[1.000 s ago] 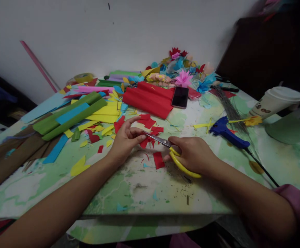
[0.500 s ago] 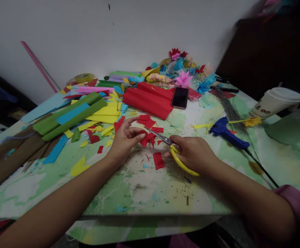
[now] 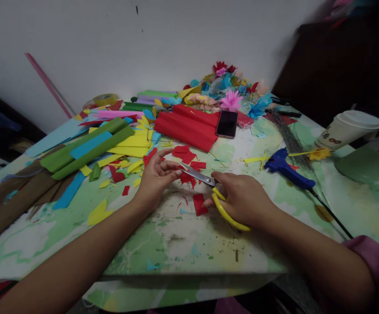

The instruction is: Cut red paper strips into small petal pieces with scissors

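Note:
My left hand point(image 3: 155, 176) pinches a small red paper piece point(image 3: 187, 178) between thumb and fingers, just above the table. My right hand point(image 3: 241, 198) grips yellow-handled scissors point(image 3: 220, 207), whose steel blades point(image 3: 197, 175) are closed across that red piece. A cut red scrap point(image 3: 199, 204) lies on the table point(image 3: 183, 244) below the blades. More red snippets point(image 3: 184, 153) lie just beyond my hands.
Green, yellow and blue paper strips point(image 3: 91, 146) lie at the left. Folded red crepe paper point(image 3: 189, 124) and a phone point(image 3: 227, 123) sit behind. Paper flowers point(image 3: 230, 89) pile at the back. A blue glue gun point(image 3: 287, 168) and a lidded cup point(image 3: 348, 128) are at the right.
The scissors opened half a second ago and have closed again on the red piece. Both hands stayed almost in place.

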The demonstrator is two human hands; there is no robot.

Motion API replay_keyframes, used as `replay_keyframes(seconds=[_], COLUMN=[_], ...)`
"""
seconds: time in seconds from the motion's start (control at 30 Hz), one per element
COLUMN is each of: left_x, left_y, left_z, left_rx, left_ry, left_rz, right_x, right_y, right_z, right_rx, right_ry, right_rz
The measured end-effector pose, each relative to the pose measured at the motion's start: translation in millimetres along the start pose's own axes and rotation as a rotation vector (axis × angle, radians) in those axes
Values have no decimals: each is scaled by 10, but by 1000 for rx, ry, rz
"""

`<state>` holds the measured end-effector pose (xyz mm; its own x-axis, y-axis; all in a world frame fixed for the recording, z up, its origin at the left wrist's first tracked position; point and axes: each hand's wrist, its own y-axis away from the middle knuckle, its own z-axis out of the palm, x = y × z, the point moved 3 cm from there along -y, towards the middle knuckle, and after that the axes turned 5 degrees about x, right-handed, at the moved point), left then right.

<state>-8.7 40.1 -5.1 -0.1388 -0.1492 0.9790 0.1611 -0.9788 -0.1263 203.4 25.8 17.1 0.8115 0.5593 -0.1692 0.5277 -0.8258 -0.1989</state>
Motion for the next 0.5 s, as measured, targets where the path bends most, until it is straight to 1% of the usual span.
replay_keyframes(seconds=[0.23, 0.5], left_x=[11, 8], left_y=[6, 9], left_z=[0, 10], left_rx=[7, -11], left_ry=[31, 34], left_rz=[0, -20], right_x=[-15, 6], right_y=[4, 0], right_z=[1, 18], right_rx=[2, -5], right_ry=[-1, 5], right_rz=[-6, -15])
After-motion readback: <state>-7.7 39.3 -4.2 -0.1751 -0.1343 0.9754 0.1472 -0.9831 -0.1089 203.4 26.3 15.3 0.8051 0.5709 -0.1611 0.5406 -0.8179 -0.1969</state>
